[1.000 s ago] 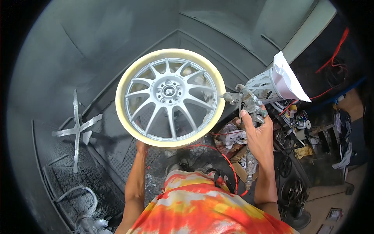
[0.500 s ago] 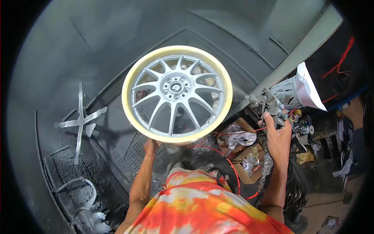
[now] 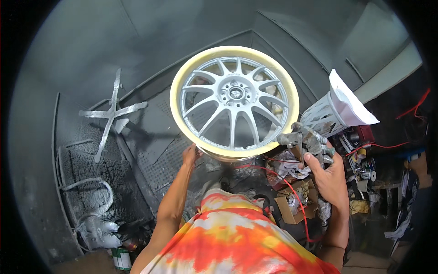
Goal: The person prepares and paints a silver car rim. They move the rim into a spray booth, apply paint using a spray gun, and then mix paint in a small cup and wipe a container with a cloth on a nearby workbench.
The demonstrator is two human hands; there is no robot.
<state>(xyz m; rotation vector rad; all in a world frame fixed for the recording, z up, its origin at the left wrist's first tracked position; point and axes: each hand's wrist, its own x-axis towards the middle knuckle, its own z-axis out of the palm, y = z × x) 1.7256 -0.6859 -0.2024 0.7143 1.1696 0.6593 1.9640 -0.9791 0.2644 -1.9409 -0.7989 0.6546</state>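
Right hand [image 3: 329,177] curls around spray gun [image 3: 313,143], left hand [image 3: 190,156] beneath wheel [image 3: 236,94].

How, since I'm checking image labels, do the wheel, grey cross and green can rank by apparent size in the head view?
Largest to smallest, as they look:
1. Wheel
2. Grey cross
3. Green can

This is a workshop for spray painting: a silver wheel [image 3: 235,93] with a yellowish rim, a spray gun [image 3: 315,145], a paint-crusted cross-shaped stand [image 3: 112,112], grey-coated walls [image 3: 68,50] and a red hose [image 3: 299,201] show it; the dim clutter at right seemingly includes tape rolls [image 3: 362,154].
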